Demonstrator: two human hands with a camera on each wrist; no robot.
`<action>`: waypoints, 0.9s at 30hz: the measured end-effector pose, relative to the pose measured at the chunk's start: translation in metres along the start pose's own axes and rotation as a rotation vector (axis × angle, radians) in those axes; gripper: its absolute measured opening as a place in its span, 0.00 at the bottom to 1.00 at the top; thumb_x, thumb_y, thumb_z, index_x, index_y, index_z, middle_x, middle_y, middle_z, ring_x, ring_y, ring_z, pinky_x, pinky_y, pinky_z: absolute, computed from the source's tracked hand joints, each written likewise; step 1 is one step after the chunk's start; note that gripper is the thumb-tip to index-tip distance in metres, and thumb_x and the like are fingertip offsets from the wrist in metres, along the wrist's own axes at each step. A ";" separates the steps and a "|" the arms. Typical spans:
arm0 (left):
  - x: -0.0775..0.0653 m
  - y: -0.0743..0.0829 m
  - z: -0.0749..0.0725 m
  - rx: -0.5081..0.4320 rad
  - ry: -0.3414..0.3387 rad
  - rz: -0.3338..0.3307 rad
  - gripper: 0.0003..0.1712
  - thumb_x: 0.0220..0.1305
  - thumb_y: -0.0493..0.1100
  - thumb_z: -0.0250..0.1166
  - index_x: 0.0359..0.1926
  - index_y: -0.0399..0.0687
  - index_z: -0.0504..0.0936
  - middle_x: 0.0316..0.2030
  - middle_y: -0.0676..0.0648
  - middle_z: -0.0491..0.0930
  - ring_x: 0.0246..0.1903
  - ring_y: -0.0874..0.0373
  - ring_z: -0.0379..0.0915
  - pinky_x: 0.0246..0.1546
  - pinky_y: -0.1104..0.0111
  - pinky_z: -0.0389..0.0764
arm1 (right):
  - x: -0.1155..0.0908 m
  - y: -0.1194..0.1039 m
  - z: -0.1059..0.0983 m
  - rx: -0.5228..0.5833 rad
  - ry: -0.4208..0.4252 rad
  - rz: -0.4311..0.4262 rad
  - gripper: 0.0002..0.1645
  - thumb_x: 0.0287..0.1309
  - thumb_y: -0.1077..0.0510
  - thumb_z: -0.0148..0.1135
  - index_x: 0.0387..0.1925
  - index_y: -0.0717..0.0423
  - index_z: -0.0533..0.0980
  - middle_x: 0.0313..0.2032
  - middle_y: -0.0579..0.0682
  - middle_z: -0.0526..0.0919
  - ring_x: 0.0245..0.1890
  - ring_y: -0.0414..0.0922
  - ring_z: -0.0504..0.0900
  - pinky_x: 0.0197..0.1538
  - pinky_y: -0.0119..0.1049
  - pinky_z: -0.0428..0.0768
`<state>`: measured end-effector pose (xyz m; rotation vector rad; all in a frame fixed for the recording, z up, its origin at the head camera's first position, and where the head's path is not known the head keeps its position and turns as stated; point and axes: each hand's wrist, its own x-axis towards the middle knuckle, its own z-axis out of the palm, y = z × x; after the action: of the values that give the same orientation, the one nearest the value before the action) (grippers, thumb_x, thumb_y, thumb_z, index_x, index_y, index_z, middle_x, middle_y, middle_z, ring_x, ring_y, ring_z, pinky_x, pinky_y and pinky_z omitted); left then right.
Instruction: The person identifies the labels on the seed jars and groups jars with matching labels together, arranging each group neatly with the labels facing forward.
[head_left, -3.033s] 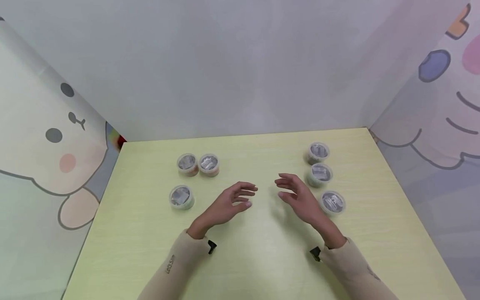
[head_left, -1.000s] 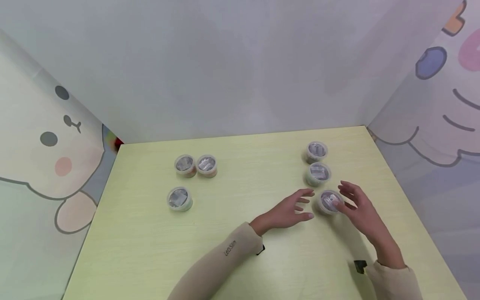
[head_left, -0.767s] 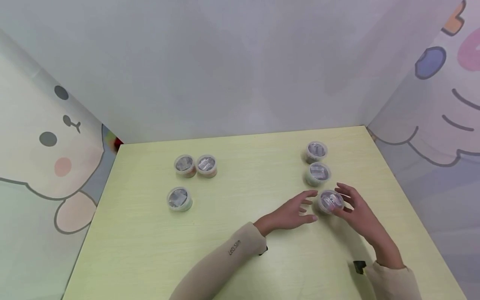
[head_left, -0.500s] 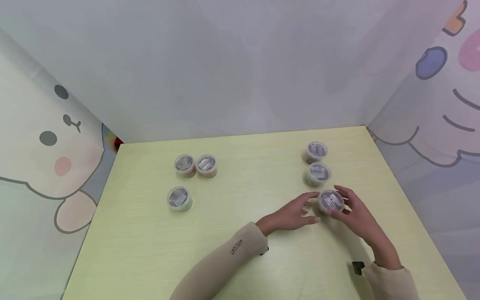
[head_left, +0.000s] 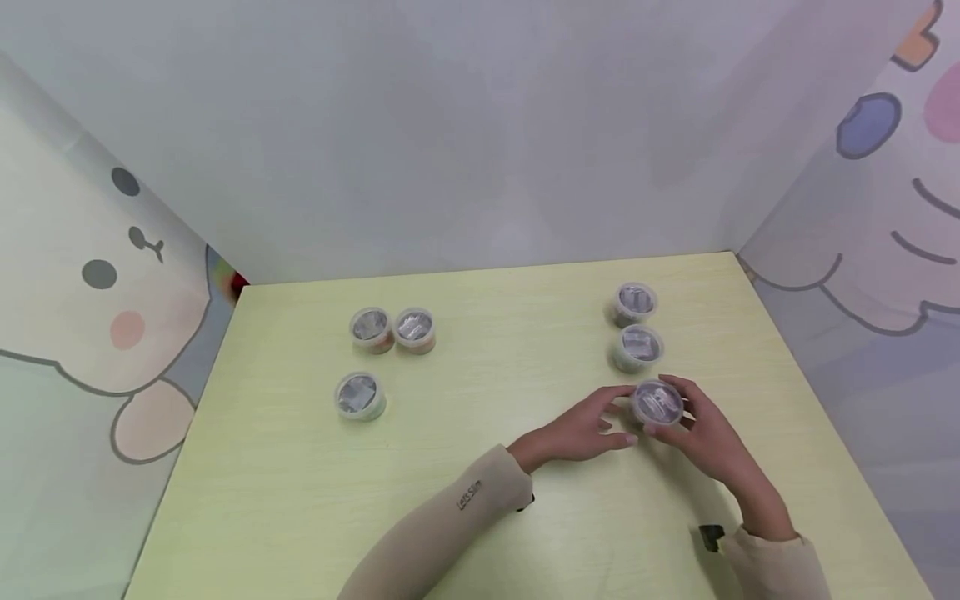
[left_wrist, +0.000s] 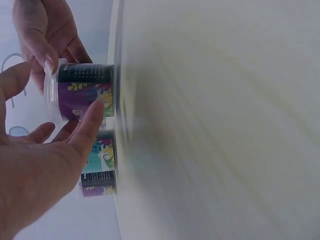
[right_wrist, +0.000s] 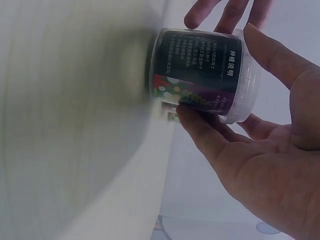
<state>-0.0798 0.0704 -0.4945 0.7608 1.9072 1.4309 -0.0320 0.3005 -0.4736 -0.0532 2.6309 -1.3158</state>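
Note:
A small round lidded plastic tub [head_left: 658,403] stands between the hands on the right half of the table. Its label [right_wrist: 205,65] is dark green and purple with printed plants and writing, under a clear lid [right_wrist: 247,82]. My right hand [head_left: 708,433] holds the tub from the right, thumb at the lid's near edge and fingers round the far side. From the left, my left hand [head_left: 581,429] reaches to it with thumb and fingers spread. Its fingertips are right at the tub's side, one finger [left_wrist: 92,117] overlapping the label in the left wrist view.
Two similar tubs, one nearer [head_left: 637,347] and one farther [head_left: 634,303], stand behind the held one. Across on the left are a pair of tubs [head_left: 372,329] and a single one [head_left: 360,396]. The pale yellow table [head_left: 480,350] meets a grey-white back wall [head_left: 480,150].
Both hands have moved from the table's middle to the right-front tub. My right thumb and fingers have come round it, and my left fingertips have drawn up to its left side.

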 end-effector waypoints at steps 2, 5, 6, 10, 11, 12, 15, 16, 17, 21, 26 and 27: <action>-0.003 0.000 -0.003 0.002 0.011 0.013 0.40 0.77 0.44 0.66 0.82 0.51 0.58 0.79 0.49 0.61 0.73 0.54 0.67 0.64 0.73 0.75 | 0.001 -0.004 0.001 0.001 0.000 -0.011 0.49 0.64 0.60 0.76 0.76 0.70 0.58 0.69 0.72 0.68 0.67 0.68 0.72 0.64 0.63 0.78; -0.009 -0.001 -0.010 0.003 0.037 0.034 0.38 0.77 0.43 0.66 0.81 0.51 0.60 0.78 0.49 0.62 0.73 0.54 0.67 0.67 0.70 0.75 | 0.002 -0.011 0.004 0.015 -0.004 -0.040 0.49 0.63 0.60 0.76 0.76 0.69 0.60 0.69 0.69 0.70 0.67 0.65 0.73 0.64 0.58 0.79; -0.011 -0.001 -0.012 0.003 0.047 0.038 0.38 0.77 0.43 0.66 0.81 0.51 0.60 0.78 0.49 0.63 0.73 0.54 0.67 0.67 0.69 0.74 | 0.003 -0.014 0.005 0.015 -0.005 -0.052 0.48 0.63 0.60 0.76 0.76 0.68 0.60 0.69 0.69 0.70 0.67 0.64 0.73 0.63 0.55 0.81; -0.020 -0.001 -0.021 -0.015 0.083 0.047 0.37 0.76 0.43 0.66 0.80 0.52 0.62 0.77 0.50 0.65 0.73 0.56 0.67 0.68 0.67 0.75 | 0.005 -0.023 0.011 0.042 -0.024 -0.101 0.48 0.63 0.59 0.76 0.76 0.67 0.61 0.69 0.66 0.71 0.67 0.61 0.73 0.63 0.44 0.82; -0.022 0.000 -0.023 -0.023 0.088 0.049 0.37 0.76 0.43 0.66 0.80 0.52 0.62 0.77 0.50 0.65 0.73 0.56 0.67 0.68 0.67 0.75 | 0.006 -0.025 0.012 0.051 -0.031 -0.109 0.48 0.63 0.59 0.76 0.76 0.67 0.60 0.69 0.65 0.71 0.67 0.60 0.73 0.62 0.39 0.81; -0.024 -0.001 -0.025 -0.026 0.095 0.054 0.37 0.76 0.43 0.67 0.80 0.52 0.63 0.77 0.51 0.66 0.72 0.57 0.67 0.68 0.67 0.75 | 0.007 -0.027 0.014 0.060 -0.036 -0.116 0.48 0.64 0.58 0.76 0.76 0.67 0.61 0.69 0.65 0.71 0.67 0.59 0.73 0.62 0.34 0.80; -0.029 -0.001 -0.030 -0.033 0.119 0.071 0.35 0.77 0.43 0.66 0.79 0.52 0.64 0.75 0.51 0.68 0.72 0.58 0.68 0.69 0.65 0.74 | 0.009 -0.032 0.019 0.099 -0.059 -0.131 0.47 0.64 0.58 0.76 0.76 0.66 0.61 0.69 0.64 0.72 0.66 0.58 0.73 0.60 0.23 0.77; -0.031 -0.001 -0.032 -0.034 0.127 0.077 0.35 0.77 0.43 0.66 0.79 0.52 0.64 0.74 0.51 0.69 0.71 0.58 0.69 0.70 0.65 0.74 | 0.010 -0.034 0.021 0.112 -0.068 -0.136 0.47 0.64 0.59 0.76 0.76 0.66 0.61 0.68 0.64 0.72 0.66 0.58 0.73 0.59 0.23 0.76; -0.032 -0.001 -0.034 -0.031 0.136 0.081 0.34 0.77 0.43 0.66 0.79 0.51 0.65 0.74 0.50 0.70 0.71 0.58 0.69 0.70 0.65 0.74 | 0.011 -0.036 0.022 0.127 -0.079 -0.142 0.46 0.64 0.59 0.75 0.75 0.66 0.60 0.68 0.65 0.72 0.66 0.58 0.73 0.60 0.24 0.76; -0.040 -0.003 -0.042 -0.038 0.160 0.096 0.33 0.77 0.43 0.65 0.77 0.48 0.66 0.72 0.47 0.72 0.69 0.56 0.72 0.70 0.66 0.74 | 0.014 -0.044 0.027 0.165 -0.118 -0.171 0.43 0.65 0.61 0.74 0.73 0.66 0.61 0.67 0.66 0.73 0.66 0.62 0.75 0.63 0.34 0.79; -0.052 -0.006 -0.053 -0.043 0.193 0.094 0.33 0.77 0.42 0.66 0.77 0.46 0.67 0.70 0.46 0.74 0.66 0.57 0.74 0.69 0.65 0.75 | 0.020 -0.056 0.036 0.196 -0.161 -0.209 0.40 0.66 0.60 0.74 0.73 0.62 0.64 0.67 0.62 0.74 0.66 0.59 0.76 0.64 0.34 0.79; -0.055 -0.006 -0.056 -0.044 0.198 0.086 0.33 0.77 0.41 0.66 0.77 0.46 0.66 0.69 0.46 0.74 0.66 0.57 0.75 0.68 0.65 0.76 | 0.021 -0.058 0.038 0.199 -0.171 -0.215 0.40 0.67 0.60 0.73 0.73 0.62 0.65 0.67 0.61 0.74 0.65 0.59 0.76 0.64 0.34 0.79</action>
<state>-0.0878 -0.0069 -0.4807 0.7109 2.0041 1.6491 -0.0485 0.2331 -0.4535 -0.4100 2.3919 -1.5589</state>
